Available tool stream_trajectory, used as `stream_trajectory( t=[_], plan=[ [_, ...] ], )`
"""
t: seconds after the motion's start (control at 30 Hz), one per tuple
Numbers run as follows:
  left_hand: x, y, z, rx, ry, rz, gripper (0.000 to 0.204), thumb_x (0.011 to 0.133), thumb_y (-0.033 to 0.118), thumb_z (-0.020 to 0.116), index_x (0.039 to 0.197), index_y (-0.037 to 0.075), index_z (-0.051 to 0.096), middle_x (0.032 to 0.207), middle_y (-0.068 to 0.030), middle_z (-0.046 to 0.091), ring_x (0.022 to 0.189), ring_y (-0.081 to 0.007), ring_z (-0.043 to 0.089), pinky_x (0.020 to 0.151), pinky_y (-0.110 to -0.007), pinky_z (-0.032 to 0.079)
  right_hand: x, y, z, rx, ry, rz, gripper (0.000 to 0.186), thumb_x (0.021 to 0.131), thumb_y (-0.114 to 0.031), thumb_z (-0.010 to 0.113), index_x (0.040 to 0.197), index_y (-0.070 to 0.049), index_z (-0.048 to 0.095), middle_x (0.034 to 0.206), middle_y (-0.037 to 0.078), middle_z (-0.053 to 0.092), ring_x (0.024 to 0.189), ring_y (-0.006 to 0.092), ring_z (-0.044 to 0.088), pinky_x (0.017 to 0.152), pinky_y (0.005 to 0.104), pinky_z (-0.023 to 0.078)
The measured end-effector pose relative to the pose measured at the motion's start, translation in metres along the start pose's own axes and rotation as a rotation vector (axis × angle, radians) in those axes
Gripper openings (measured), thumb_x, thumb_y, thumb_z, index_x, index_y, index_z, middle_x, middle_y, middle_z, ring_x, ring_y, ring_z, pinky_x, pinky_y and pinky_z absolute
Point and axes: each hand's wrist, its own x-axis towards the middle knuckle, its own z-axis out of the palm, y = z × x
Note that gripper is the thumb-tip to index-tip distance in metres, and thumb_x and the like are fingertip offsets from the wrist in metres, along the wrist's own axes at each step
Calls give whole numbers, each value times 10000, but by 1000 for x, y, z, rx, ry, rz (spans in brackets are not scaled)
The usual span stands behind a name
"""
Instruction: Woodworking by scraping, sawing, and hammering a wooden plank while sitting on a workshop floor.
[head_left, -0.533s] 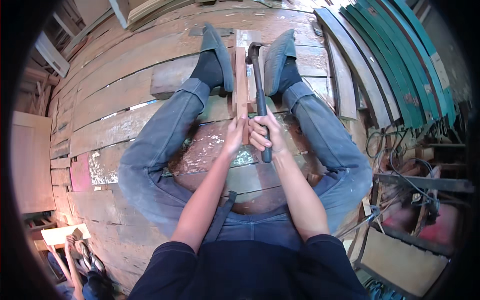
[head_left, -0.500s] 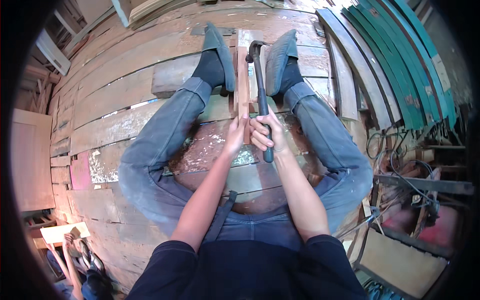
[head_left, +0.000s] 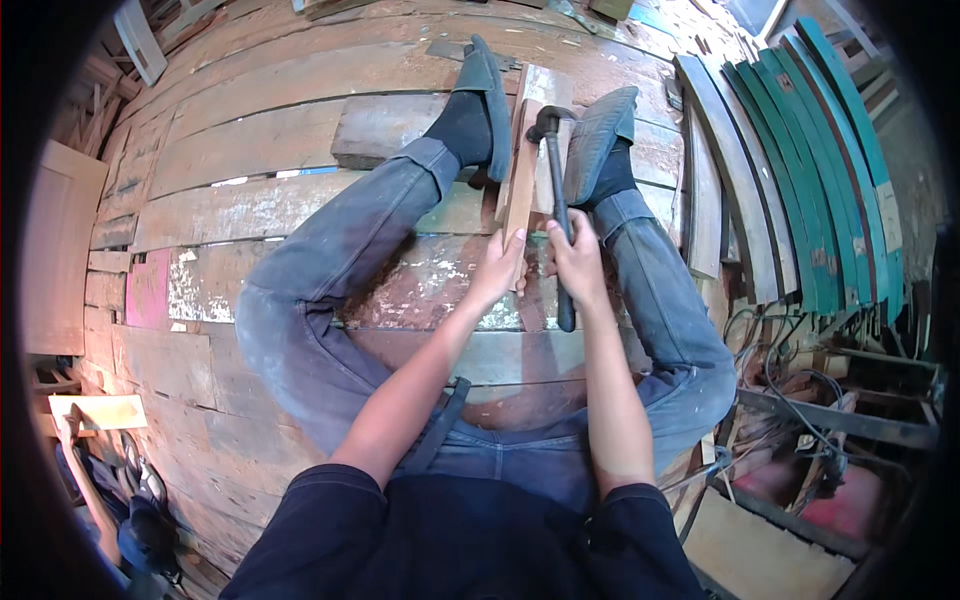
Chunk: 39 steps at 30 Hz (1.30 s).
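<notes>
- Left forearm [head_left: 425,380] reaches forward and slants inward to the right, elbow slightly bent.
- Right forearm [head_left: 613,390] runs nearly straight forward, leaning a little to the left.
- Left hand [head_left: 500,268] closes round the near end of a stick [head_left: 521,185], thumb laid along its upper side, fingers curled about it and partly hidden.
- Right hand [head_left: 577,258] wraps the hammer [head_left: 556,185] low on its handle, back of the hand up, thumb along the grip; the other fingers are curled and mostly out of sight.
- The handle's butt sticks out below that hand.
- The two hands are side by side, near each other.
- The stick points away between the left shoe [head_left: 485,105] and right shoe [head_left: 603,150], over a pale board [head_left: 543,85].
- The hammer's head is beside the stick's far end; whether they touch I cannot tell.
</notes>
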Motion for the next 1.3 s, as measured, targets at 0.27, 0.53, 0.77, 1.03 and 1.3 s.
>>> stream_trajectory(
  t=[0.27, 0.53, 0.77, 1.03, 1.3],
  plan=[
    [-4, 7, 0, -27, -26, -68, 363, 982, 431, 436, 994, 69, 406, 612, -41, 471, 406, -125, 476, 360, -280, 425, 31, -44, -42, -890, -70, -119, 376, 958, -338, 496, 999, 36, 494, 940, 351, 584, 979, 517, 528, 796, 533, 446],
    [-10, -4, -4, 8, -32, -43, 396, 990, 455, 403, 974, 59, 403, 614, -36, 446, 418, -121, 460, 372, -279, 405, 33, -59, -51, -965, -171, -5, 369, 976, -333, 464, 893, 26, 462, 692, 232, 543, 610, 373, 542, 571, 465, 435],
    [22, 16, -9, -21, -116, -81, 466, 969, 498, 431, 987, 32, 429, 617, -40, 465, 448, -124, 469, 405, -272, 413, 75, -70, -38, -1029, -83, 35, 417, 947, -337, 466, 1018, 66, 548, 988, 352, 598, 1008, 474, 567, 866, 502, 462],
    [1, -12, -6, -113, -28, -182, 560, 939, 556, 452, 899, -1, 490, 594, -48, 474, 428, -137, 452, 408, -292, 399, 49, -45, 6, -991, 43, -97, 347, 952, -279, 476, 995, 64, 471, 934, 354, 609, 934, 485, 596, 809, 515, 492],
    [-82, -47, 15, 31, 113, -187, 442, 986, 451, 417, 882, 23, 461, 560, -41, 453, 386, -131, 448, 331, -291, 381, -46, -18, -12, -853, 49, 69, 277, 958, -250, 482, 1009, 22, 469, 843, 335, 595, 853, 513, 558, 700, 561, 444]
  ],
)
